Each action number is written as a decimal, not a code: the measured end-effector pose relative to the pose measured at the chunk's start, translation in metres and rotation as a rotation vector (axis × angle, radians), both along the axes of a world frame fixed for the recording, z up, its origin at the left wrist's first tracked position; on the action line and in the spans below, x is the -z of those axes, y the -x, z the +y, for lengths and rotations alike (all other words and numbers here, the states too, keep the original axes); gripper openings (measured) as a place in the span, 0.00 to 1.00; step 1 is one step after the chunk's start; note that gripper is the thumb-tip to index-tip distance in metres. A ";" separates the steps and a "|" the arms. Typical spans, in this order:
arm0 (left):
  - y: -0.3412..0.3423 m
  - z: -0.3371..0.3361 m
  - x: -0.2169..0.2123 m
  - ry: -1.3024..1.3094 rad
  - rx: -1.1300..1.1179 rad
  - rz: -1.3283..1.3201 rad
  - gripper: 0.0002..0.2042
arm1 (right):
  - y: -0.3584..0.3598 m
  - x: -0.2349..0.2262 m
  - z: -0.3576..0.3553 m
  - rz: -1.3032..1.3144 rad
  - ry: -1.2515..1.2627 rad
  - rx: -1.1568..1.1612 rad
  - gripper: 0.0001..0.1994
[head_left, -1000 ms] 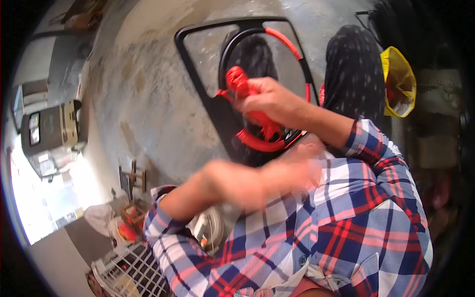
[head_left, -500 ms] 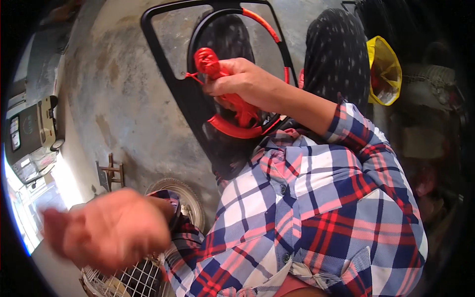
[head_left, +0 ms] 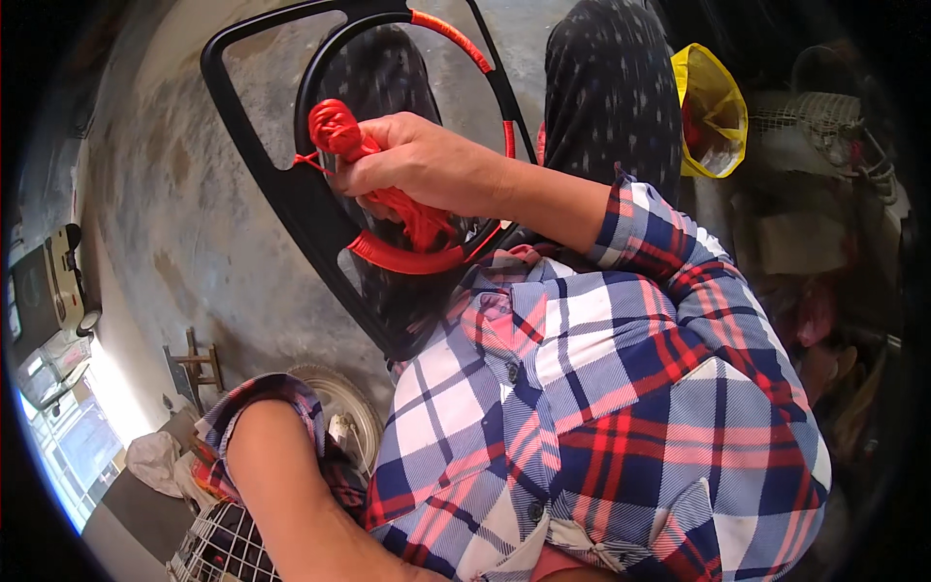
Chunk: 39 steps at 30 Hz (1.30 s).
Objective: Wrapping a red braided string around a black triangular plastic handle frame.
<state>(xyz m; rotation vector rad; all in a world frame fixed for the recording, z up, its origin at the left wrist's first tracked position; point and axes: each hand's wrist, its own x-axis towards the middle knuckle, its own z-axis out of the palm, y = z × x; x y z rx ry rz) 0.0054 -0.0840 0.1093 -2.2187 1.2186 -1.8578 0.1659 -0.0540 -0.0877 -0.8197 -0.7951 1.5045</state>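
Observation:
My right hand (head_left: 417, 160) is closed around a hank of shiny red cord (head_left: 337, 128). Its rounded, wound top sticks out past my thumb, and loose strands hang below my fingers. From the hank a short strand runs to a knot on the inner edge of a black frame (head_left: 260, 179), which leans across my lap. A ring inside the frame carries wound stretches of red cord (head_left: 405, 256) on parts of its rim. My left forearm (head_left: 291, 495) bends back toward the lower edge, where the left hand is out of sight.
To the right of my knee stands a yellow bag (head_left: 713, 112), open at the top. At lower left are a white wire basket (head_left: 225, 545), a pale wheel (head_left: 354, 412) and a small wooden stand (head_left: 194, 367). A vehicle (head_left: 48, 301) shows at the far left.
My left hand has swung from the lower left back toward my body and out of the picture. The right hand keeps its hold on the red cord; the whole view has shifted.

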 end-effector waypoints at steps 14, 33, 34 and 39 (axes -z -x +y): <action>-0.030 -0.002 0.036 -0.039 -0.318 -0.323 0.21 | -0.001 0.003 0.000 -0.023 -0.021 0.004 0.06; 0.013 -0.010 0.091 0.001 -0.951 -0.527 0.45 | 0.007 0.002 0.001 0.007 0.008 0.009 0.06; 0.012 -0.006 0.093 -0.013 -0.971 -0.572 0.46 | 0.007 0.002 0.001 0.002 0.001 0.015 0.06; 0.012 0.020 0.111 -0.106 -0.900 -0.656 0.34 | 0.008 0.006 0.003 0.011 -0.008 0.008 0.06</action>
